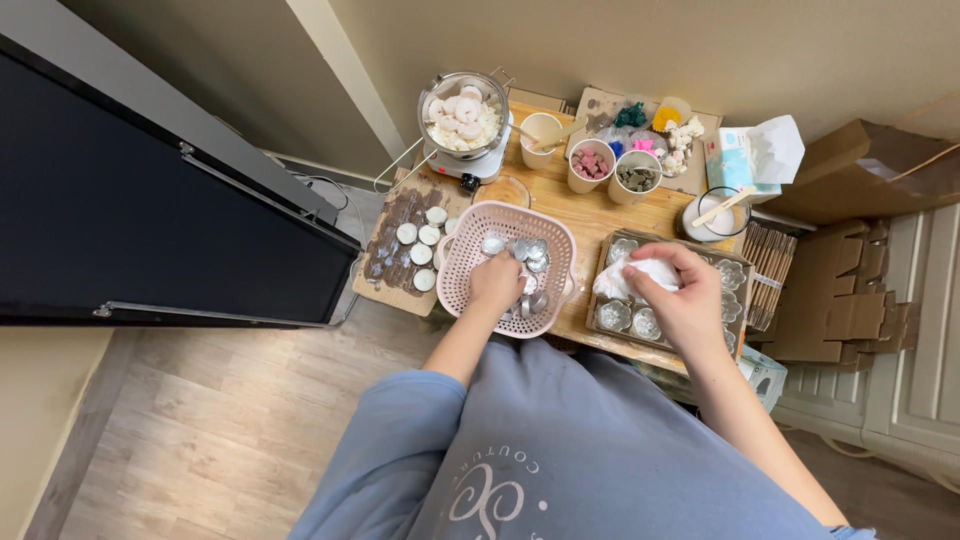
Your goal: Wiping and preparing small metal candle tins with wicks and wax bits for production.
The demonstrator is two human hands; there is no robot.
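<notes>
Left hand [497,283] at frame center, reaching down into the pink basket [460,250], fingers curled among small metal cups [530,252]; grip on any one cup impossible to tell. Right hand [685,300] right of center, pinching a crumpled white tissue [635,275] over the tray [603,262] of cups. Pot [462,118] of white wax pieces near the top.

Pink basket [458,262] as landmark, bare tabletop strip [585,215] open just right of it, cardboard tray [606,262] beyond blocking that side, paper cups [590,165] and white pot [464,115] crowding behind, candle board [405,245] close left, floor [230,420] free in front-left.
</notes>
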